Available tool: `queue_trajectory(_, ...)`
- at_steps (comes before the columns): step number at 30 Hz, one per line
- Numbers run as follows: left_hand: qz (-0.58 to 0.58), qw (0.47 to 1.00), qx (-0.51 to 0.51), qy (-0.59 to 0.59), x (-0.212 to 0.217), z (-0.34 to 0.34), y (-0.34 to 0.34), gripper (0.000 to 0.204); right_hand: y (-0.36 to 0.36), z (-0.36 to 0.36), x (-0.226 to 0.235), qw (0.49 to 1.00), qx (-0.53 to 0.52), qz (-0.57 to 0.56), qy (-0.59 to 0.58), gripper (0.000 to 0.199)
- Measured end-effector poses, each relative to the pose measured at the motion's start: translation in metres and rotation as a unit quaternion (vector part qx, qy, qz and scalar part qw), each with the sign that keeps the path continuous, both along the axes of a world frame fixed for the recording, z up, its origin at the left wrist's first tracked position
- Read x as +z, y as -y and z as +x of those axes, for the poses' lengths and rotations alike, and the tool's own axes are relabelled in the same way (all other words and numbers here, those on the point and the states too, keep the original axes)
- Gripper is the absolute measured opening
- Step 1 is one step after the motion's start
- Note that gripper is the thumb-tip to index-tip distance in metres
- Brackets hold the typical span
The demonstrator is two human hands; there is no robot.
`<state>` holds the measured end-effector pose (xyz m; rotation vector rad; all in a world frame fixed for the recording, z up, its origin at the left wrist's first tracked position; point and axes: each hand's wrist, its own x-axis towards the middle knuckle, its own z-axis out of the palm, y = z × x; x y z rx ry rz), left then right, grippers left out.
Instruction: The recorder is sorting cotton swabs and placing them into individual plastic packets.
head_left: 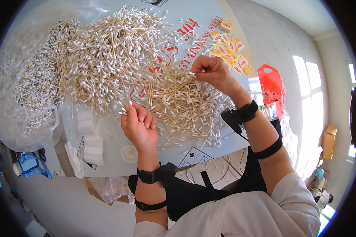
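Note:
My left hand (140,126) is closed around a few cotton swabs, whose white tips (124,109) poke out past the thumb. It is raised over the near part of the table. My right hand (213,73) is pinched, thumb against fingers, at the upper edge of a loose pile of cotton swabs (186,106); a white tip shows at its fingertips. A taller heap of cotton swabs (106,51) lies farther left. Beside that heap, a clear plastic bag (31,79) holds many more swabs.
Small yellow-and-white packets (231,49) lie at the far right of the table (207,12). A red plastic bag (271,85) is at the right edge. Near the front stand white packs (93,148) and a small round clear container (129,153). A blue lanyard (31,164) lies at left.

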<state>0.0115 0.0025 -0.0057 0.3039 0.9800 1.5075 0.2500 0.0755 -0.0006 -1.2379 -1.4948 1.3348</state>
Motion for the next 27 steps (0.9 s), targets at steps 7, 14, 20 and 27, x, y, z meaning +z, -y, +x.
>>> queue_trajectory(7,0.001,1.0,0.0,-0.002,0.0,0.0,0.0,0.028,0.004,0.001,0.008,1.0,0.009,-0.007,0.016,0.011)
queue_trajectory(14,0.008,1.0,-0.006,0.005,0.001,0.0,-0.001,0.029,0.0,0.009,0.014,0.998,-0.003,0.009,0.063,0.011)
queue_trajectory(20,0.006,1.0,-0.003,0.003,0.0,-0.002,-0.001,0.029,-0.013,-0.008,0.025,1.0,-0.006,-0.026,0.014,0.007)
queue_trajectory(27,0.008,1.0,-0.009,0.005,0.002,-0.001,-0.001,0.028,-0.024,-0.021,0.019,0.963,-0.084,0.086,0.242,0.009)
